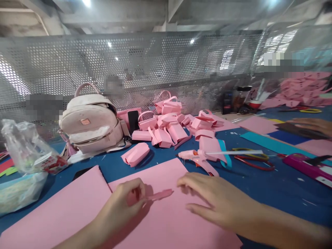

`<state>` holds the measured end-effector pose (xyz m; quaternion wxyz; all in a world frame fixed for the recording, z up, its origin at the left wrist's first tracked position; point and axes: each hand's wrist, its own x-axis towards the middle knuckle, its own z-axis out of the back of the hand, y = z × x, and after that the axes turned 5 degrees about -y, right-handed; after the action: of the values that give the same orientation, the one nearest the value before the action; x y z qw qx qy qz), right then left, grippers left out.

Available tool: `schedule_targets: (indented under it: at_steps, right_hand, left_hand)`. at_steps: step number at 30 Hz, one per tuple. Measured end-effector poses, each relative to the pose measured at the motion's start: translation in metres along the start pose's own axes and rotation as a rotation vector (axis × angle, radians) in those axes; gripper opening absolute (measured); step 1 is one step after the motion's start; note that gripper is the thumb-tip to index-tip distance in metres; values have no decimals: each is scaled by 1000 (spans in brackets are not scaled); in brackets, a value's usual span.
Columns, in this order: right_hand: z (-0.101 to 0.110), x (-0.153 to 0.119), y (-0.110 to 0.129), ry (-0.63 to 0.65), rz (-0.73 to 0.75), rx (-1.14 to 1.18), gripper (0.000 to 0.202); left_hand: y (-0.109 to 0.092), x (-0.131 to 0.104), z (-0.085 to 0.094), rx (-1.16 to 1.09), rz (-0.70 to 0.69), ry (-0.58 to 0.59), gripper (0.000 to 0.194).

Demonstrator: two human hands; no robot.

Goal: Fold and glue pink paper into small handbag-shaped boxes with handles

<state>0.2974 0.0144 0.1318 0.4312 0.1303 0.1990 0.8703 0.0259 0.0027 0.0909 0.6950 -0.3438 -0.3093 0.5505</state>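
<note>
My left hand (127, 200) pinches one end of a small pink paper strip (162, 194) between thumb and fingers. The strip points right, over a large pink paper sheet (166, 221). My right hand (215, 200) hovers just beyond the strip's free end, thumb and fingers apart, holding nothing. Past that hand lies a pink glue gun (198, 158) with a clear glue stick in its back. A folded pink paper piece (136, 154) sits beyond the sheet. Behind it is a pile of small pink paper bags (166, 128), some with handles.
A pale backpack (90, 121) stands at the back left, near plastic bags (23, 186). To the right are scissors (254, 162), a magenta tool (306, 166) and coloured paper strips (269, 143). Another person's hand (313, 125) rests there. A perforated metal screen (155, 58) borders the table.
</note>
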Motion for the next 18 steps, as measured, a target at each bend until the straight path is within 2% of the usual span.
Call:
schedule_targets:
  at_steps: [3,8,11,14,18]
  right_hand:
    - [-12,27,2,19,-5,54,23]
    - [-35,54,-6,31,-25,203,6]
    - [-45,60,-13,12,-13,352,1]
    - [-52,62,-20,1,-36,492,7]
    - [-56,59,-28,30,-61,627,6]
  left_hand:
    - [2,6,1,-90,23,-36,17]
    - [20,10,-4,-188,12,-98,16]
    - [32,8,-6,-207,3,-112,16]
    - [42,8,-6,-237,-4,-94,18]
    - [47,8,-8,-240,-43,-72,21]
